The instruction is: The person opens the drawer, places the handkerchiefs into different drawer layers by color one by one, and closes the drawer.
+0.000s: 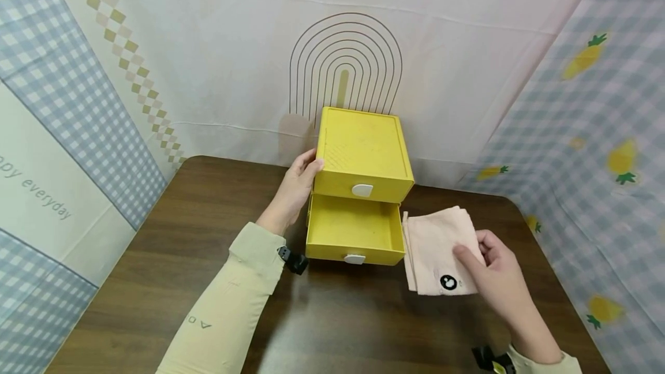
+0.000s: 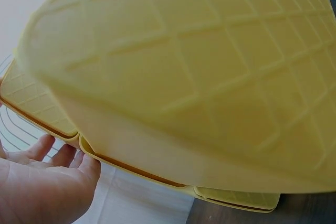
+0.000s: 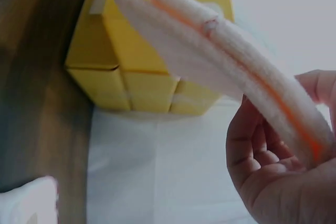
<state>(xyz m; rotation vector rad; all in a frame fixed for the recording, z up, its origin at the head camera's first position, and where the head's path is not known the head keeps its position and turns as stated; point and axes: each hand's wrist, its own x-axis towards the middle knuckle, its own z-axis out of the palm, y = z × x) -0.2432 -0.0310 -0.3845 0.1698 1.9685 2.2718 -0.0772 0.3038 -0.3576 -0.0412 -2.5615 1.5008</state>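
Observation:
A yellow two-drawer cabinet point(image 1: 363, 143) stands at the back of the table, its top drawer closed. The lower drawer point(image 1: 355, 229) is pulled out towards me and shows its bare yellow floor. My left hand point(image 1: 293, 189) rests against the cabinet's left side, the thumb at its upper edge; in the left wrist view, the fingers point(image 2: 63, 156) touch the patterned side. To the right of the drawer, my right hand point(image 1: 501, 270) pinches a folded pale pink towel point(image 1: 441, 247) with a round black-and-white patch. The right wrist view shows the towel's folded layers point(image 3: 236, 66) edge-on.
White knobs point(image 1: 362, 190) are on the drawer fronts. The brown wooden table point(image 1: 156, 258) spreads out around the cabinet. A patterned cloth wall point(image 1: 218, 62) hangs close behind, with a blue checked cloth point(image 1: 582, 160) at the right side.

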